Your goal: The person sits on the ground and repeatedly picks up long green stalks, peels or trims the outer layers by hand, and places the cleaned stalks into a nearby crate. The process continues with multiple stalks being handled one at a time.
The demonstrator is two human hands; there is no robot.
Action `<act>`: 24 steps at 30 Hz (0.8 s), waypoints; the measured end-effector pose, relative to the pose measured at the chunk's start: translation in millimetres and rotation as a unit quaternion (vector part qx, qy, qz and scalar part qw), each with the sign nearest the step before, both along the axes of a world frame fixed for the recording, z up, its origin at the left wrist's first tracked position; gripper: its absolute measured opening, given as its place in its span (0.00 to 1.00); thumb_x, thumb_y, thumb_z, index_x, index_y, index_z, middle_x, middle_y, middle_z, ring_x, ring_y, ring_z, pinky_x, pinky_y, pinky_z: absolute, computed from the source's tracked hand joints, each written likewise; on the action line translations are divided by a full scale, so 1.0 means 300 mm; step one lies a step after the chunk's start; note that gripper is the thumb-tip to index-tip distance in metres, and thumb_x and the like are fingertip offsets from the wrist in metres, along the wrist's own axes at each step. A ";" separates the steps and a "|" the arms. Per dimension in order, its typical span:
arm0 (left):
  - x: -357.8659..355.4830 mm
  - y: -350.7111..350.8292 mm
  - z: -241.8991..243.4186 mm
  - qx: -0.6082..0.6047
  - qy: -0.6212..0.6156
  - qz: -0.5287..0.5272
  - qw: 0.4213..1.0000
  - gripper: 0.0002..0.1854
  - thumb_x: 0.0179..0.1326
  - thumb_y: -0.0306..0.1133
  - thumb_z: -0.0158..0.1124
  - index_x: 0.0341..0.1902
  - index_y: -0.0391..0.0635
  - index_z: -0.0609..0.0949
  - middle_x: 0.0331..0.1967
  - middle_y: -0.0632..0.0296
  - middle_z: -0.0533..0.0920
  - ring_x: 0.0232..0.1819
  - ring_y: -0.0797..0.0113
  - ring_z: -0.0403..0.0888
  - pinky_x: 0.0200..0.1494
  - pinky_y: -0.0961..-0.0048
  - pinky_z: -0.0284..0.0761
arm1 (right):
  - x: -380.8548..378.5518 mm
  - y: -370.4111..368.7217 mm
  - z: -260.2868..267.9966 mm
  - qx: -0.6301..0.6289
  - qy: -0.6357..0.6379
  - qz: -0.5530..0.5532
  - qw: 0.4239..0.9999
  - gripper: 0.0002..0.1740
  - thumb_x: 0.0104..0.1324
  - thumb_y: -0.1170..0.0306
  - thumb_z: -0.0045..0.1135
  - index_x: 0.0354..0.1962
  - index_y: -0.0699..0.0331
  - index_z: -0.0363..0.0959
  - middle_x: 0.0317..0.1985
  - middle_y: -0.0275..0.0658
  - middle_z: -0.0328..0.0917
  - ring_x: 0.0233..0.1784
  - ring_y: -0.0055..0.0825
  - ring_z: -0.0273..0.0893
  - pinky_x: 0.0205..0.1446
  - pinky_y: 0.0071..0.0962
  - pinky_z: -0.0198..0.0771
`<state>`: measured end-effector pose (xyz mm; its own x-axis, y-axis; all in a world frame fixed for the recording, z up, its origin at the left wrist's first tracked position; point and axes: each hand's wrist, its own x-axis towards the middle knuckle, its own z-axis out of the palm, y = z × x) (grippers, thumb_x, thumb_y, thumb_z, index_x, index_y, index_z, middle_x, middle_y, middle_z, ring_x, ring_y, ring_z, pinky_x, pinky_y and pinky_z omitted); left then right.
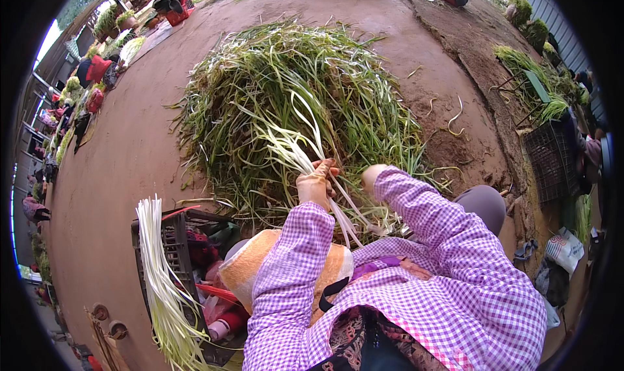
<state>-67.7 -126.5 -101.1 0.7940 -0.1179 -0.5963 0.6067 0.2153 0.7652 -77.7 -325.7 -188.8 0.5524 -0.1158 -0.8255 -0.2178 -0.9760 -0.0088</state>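
Note:
My left hand is closed around a small bunch of pale blanched stalks, which look like garlic chives. Their white lower ends point down toward my lap, and the tops fan out over the heap. To its right is my right hand, bent at the wrist above the edge of the heap; its fingers are hidden, so what it holds cannot be made out. A large heap of green and withered leaves lies on the ground in front of me. An orange and white towel covers my lap.
At my left, a long bundle of pale stalks lies over a black plastic crate holding bags and red items. Another black crate stands at the right, below greens. A ridge of soil crosses the reddish ground.

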 end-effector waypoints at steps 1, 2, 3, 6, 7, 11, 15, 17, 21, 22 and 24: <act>-0.008 0.000 0.001 -0.004 0.010 0.013 1.000 0.08 0.61 0.33 0.68 0.39 0.43 0.82 0.26 0.61 0.84 0.11 0.81 0.66 0.12 0.79 0.65 | 0.071 0.019 0.040 0.099 -0.151 -0.030 0.983 0.19 0.70 0.66 0.53 0.55 0.64 0.73 0.49 0.42 0.81 0.50 0.33 0.79 0.57 0.34 0.74; -0.019 0.006 0.004 -0.013 0.025 0.016 0.999 0.08 0.60 0.33 0.68 0.39 0.43 0.83 0.26 0.61 0.84 0.11 0.80 0.65 0.12 0.79 0.65 | 0.098 0.028 0.069 0.272 -0.257 -0.198 0.906 0.16 0.68 0.68 0.57 0.52 0.62 0.76 0.41 0.41 0.83 0.35 0.25 0.80 0.41 0.28 0.78; -0.030 0.011 0.007 -0.012 0.023 0.013 1.000 0.08 0.60 0.34 0.68 0.38 0.43 0.83 0.25 0.61 0.83 0.11 0.80 0.64 0.12 0.78 0.65 | 0.182 0.075 0.081 0.404 -0.191 -0.381 0.809 0.15 0.67 0.68 0.58 0.50 0.63 0.77 0.35 0.41 0.83 0.29 0.22 0.79 0.31 0.24 0.76; -0.076 0.032 0.014 0.001 0.033 0.004 0.999 0.09 0.60 0.36 0.68 0.39 0.43 0.84 0.23 0.64 0.81 0.10 0.80 0.63 0.12 0.78 0.63 | 0.323 0.191 0.035 0.577 -0.100 -0.502 0.637 0.13 0.64 0.65 0.64 0.43 0.63 0.80 0.29 0.38 0.84 0.16 0.17 0.72 0.15 0.18 0.62; -0.098 0.043 0.014 0.000 0.031 0.001 1.000 0.09 0.63 0.36 0.66 0.40 0.43 0.84 0.22 0.65 0.80 0.11 0.81 0.62 0.13 0.79 0.62 | 0.363 0.233 0.004 0.596 -0.081 -0.539 0.589 0.14 0.63 0.62 0.65 0.41 0.62 0.81 0.28 0.38 0.84 0.15 0.17 0.72 0.15 0.18 0.62; -0.164 0.072 0.001 0.012 0.053 -0.015 0.998 0.10 0.67 0.35 0.60 0.43 0.42 0.84 0.23 0.67 0.80 0.13 0.82 0.63 0.15 0.80 0.61 | 0.446 0.324 -0.072 0.561 -0.060 -0.471 0.678 0.20 0.61 0.55 0.65 0.36 0.66 0.81 0.29 0.35 0.83 0.27 0.19 0.79 0.28 0.15 0.75; -0.176 0.104 -0.041 0.012 0.041 -0.005 0.999 0.11 0.68 0.35 0.59 0.43 0.42 0.84 0.22 0.68 0.78 0.13 0.81 0.62 0.15 0.80 0.60 | 0.397 0.298 -0.065 0.699 -0.066 -0.536 0.469 0.13 0.65 0.63 0.62 0.36 0.65 0.80 0.28 0.34 0.82 0.21 0.20 0.74 0.25 0.17 0.73; -0.165 0.106 -0.068 -0.020 0.031 0.030 0.999 0.11 0.70 0.34 0.56 0.41 0.40 0.83 0.21 0.69 0.76 0.13 0.82 0.61 0.15 0.80 0.59 | 0.334 0.236 -0.073 0.547 -0.183 -0.572 0.583 0.08 0.66 0.70 0.59 0.37 0.66 0.80 0.24 0.36 0.81 0.14 0.20 0.69 0.15 0.18 0.62; -0.145 0.077 -0.099 -0.106 0.071 0.058 0.990 0.12 0.70 0.35 0.57 0.37 0.39 0.83 0.19 0.70 0.73 0.13 0.82 0.59 0.14 0.80 0.58 | 0.256 0.065 -0.130 0.483 -0.255 -0.594 0.591 0.11 0.62 0.66 0.66 0.34 0.66 0.79 0.21 0.33 0.77 0.10 0.17 0.60 0.12 0.19 0.53; -0.151 0.068 -0.097 -0.114 0.068 0.040 0.990 0.12 0.70 0.35 0.57 0.37 0.39 0.83 0.19 0.70 0.73 0.13 0.82 0.58 0.14 0.80 0.58 | 0.246 0.015 -0.142 0.484 -0.269 -0.595 0.583 0.11 0.62 0.66 0.66 0.34 0.65 0.79 0.20 0.33 0.77 0.10 0.17 0.59 0.12 0.19 0.52; -0.168 0.061 -0.072 -0.139 0.088 0.024 0.986 0.11 0.69 0.35 0.57 0.38 0.39 0.82 0.19 0.70 0.73 0.13 0.82 0.58 0.14 0.81 0.58 | 0.215 -0.106 -0.152 0.428 -0.326 -0.688 0.487 0.12 0.63 0.63 0.65 0.33 0.65 0.79 0.21 0.34 0.77 0.11 0.17 0.59 0.13 0.19 0.54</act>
